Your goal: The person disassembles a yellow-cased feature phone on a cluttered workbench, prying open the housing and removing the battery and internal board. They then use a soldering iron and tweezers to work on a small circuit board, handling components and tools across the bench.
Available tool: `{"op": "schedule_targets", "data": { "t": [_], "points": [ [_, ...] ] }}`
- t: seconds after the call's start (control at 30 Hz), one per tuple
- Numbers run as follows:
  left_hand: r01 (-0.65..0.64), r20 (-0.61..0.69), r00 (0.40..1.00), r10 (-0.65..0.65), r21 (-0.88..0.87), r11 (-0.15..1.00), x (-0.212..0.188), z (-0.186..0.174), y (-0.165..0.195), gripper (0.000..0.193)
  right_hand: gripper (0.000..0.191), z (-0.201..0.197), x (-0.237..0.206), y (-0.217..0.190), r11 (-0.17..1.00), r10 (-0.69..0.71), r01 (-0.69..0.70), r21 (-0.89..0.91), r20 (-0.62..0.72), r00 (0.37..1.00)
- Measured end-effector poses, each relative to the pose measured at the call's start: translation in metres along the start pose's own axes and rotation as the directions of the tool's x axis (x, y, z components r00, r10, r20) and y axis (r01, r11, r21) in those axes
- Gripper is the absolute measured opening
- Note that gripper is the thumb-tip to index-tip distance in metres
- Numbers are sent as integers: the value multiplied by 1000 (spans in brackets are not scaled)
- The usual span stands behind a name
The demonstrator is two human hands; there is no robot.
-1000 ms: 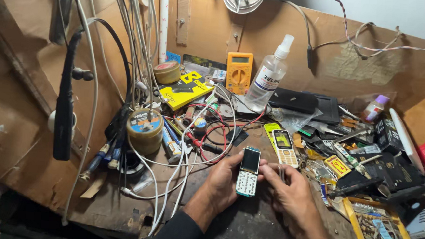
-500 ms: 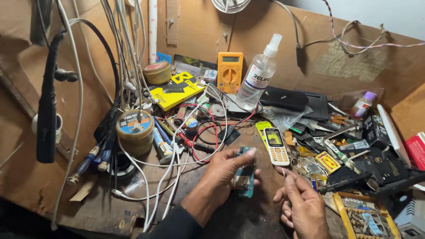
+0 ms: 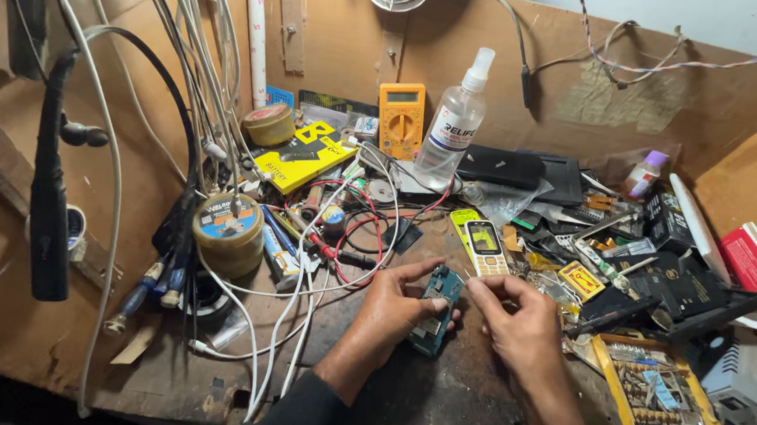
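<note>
Gripping an opened phone body [image 3: 434,317] near the bench's [image 3: 463,401] front edge, left hand [image 3: 390,314] closed around it, right hand's [image 3: 525,322] fingertips pinched at its top; casing off, reassembly apparently remaining.

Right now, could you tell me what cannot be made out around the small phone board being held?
Head view:
- Phone board: its lower part is covered by the left hand.
- Right hand: whatever its pinched fingertips hold is too small to see.
- Screw tray: cut off by the bottom edge; its bits are too small to tell apart.
- Yellow multimeter: display too small to read.
</note>
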State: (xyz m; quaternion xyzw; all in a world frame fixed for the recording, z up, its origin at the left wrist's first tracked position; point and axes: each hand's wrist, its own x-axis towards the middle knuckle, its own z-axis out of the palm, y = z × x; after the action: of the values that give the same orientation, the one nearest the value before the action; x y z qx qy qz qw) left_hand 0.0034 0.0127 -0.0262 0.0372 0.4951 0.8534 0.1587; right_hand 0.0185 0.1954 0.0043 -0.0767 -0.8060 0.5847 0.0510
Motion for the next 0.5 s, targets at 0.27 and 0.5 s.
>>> {"op": "schedule_targets", "data": {
  "t": [0.27, 0.5],
  "points": [
    [-24, -18, 1000, 25, 26, 999, 4, -2, -4, 67, 17, 22, 23, 5, 993, -50, 39, 114, 100, 994],
    [-21, -31, 999, 21, -1, 1000, 5, -1, -6, 65, 20, 25, 23, 10, 997, -68, 64, 48, 72, 995]
  ]
}}
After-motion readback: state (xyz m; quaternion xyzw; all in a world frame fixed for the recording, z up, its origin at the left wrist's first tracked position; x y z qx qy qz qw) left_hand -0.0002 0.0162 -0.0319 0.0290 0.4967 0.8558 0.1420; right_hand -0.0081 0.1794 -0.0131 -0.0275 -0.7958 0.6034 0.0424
